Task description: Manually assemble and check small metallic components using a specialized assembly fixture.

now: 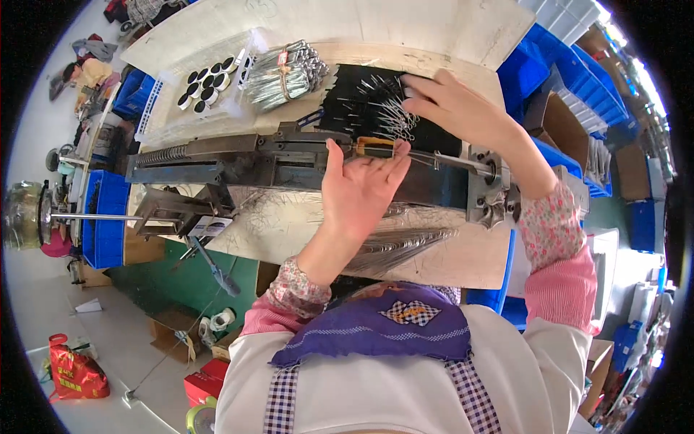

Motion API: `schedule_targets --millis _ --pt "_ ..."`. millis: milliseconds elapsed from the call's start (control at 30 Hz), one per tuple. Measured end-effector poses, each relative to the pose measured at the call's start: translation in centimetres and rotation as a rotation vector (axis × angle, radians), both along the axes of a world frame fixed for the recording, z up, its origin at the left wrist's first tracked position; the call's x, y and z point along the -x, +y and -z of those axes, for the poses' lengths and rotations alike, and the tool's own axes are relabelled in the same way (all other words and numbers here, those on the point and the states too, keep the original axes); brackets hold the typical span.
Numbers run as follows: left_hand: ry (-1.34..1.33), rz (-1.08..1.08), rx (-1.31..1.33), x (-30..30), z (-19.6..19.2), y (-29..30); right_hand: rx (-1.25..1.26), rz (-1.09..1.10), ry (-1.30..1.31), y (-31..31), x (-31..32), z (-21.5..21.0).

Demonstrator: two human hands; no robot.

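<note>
Well, taking the left hand (359, 192) as the hub of a clock, I see a steel jig (289, 163) running nearly from nine to three, a long barrier between the worker's body and the far half of the bench (481, 253). The left palm faces up against its near side, fingers outstretched and thumb apart, clasping nothing that I can see. Toward half past one, the right hand (455, 105) reaches across the jig, its fingers loose and spread, slightly blurred, beside metal pins (394, 116). Those pins lie fanned at one o'clock on a black cloth (441, 137), just beyond the jig.

A tied bundle (285, 76) of metal pieces sits at eleven, next to the cloth. Loose wires (405, 249) spread at five, on the near side.

A pale board (361, 22) closes off the bench at twelve. Its front edge runs close to the worker's apron (376, 329); bare wood shows at four.

At ten, a clear tray (150, 108) holds white cylinders (208, 94) with black tops. Blue bins (538, 58) stand at two, beside a carton (557, 119) whose contents I can't make out. Another blue bin (105, 217) sits at nine.
</note>
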State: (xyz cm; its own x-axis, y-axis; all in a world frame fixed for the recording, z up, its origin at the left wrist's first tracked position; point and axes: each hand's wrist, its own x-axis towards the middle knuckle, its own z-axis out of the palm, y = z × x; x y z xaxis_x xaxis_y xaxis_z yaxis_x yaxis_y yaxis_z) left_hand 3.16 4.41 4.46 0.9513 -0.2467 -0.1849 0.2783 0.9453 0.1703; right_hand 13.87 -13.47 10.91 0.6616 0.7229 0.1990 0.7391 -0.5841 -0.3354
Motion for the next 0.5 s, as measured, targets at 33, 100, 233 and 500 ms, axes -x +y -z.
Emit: schedule_targets --millis 33,100,233,500 --pt "0.01 -0.009 0.033 0.0 0.0 0.2 0.006 0.105 -0.113 -0.2 1.0 -0.7" --pt "0.099 -0.017 0.084 0.1 -0.4 -0.1 -0.056 0.057 -0.147 1.0 3.7 0.2" --pt "0.048 -0.079 -0.047 1.0 0.6 -0.6 -0.093 0.006 -0.222 4.3 6.6 1.8" --pt "-0.062 -0.143 -0.126 2.0 0.7 -0.2 -0.241 0.1 0.076 3.6 4.0 2.0"
